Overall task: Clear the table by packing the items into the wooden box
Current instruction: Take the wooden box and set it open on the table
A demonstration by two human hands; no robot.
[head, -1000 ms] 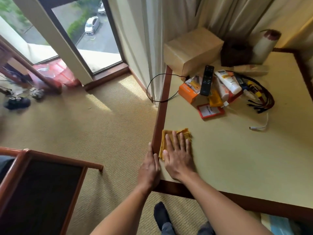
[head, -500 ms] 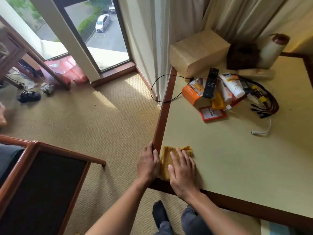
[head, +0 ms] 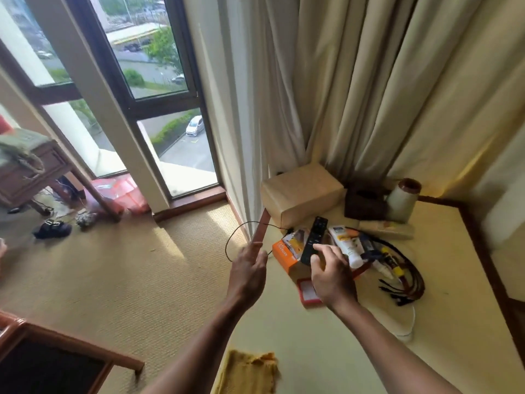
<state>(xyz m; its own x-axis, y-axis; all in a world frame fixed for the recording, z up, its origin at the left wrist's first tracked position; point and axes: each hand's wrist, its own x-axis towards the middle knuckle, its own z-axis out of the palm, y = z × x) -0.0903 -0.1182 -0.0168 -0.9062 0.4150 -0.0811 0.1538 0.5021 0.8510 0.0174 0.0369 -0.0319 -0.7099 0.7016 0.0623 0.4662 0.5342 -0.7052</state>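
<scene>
A pile of items lies at the far left of the table (head: 454, 280): a black remote (head: 315, 231), an orange carton (head: 284, 253), a white tube (head: 345, 241), a red-framed card (head: 306, 292) and a bundle of dark cables (head: 406, 271). My right hand (head: 333, 275) is over the pile, its thumb and forefinger pinching the remote's near end. Left of the table edge my left hand (head: 247, 275) hovers with relaxed fingers, holding nothing. Behind the pile stand a tan box (head: 301, 191), closed, and a dark brown box (head: 365, 203). A yellow cloth (head: 250, 371) lies at the near edge.
A white cylinder with a brown top (head: 402, 200) stands by the curtain (head: 355, 95). A white cable (head: 407, 328) lies right of my forearm. A thin black wire (head: 235, 237) loops off the table's left edge over the carpet. A dark chair (head: 42, 362) is at the lower left.
Both hands left the yellow cloth and rose toward the pile. My right hand reached the remote, and the view tilted up toward the window and curtain.
</scene>
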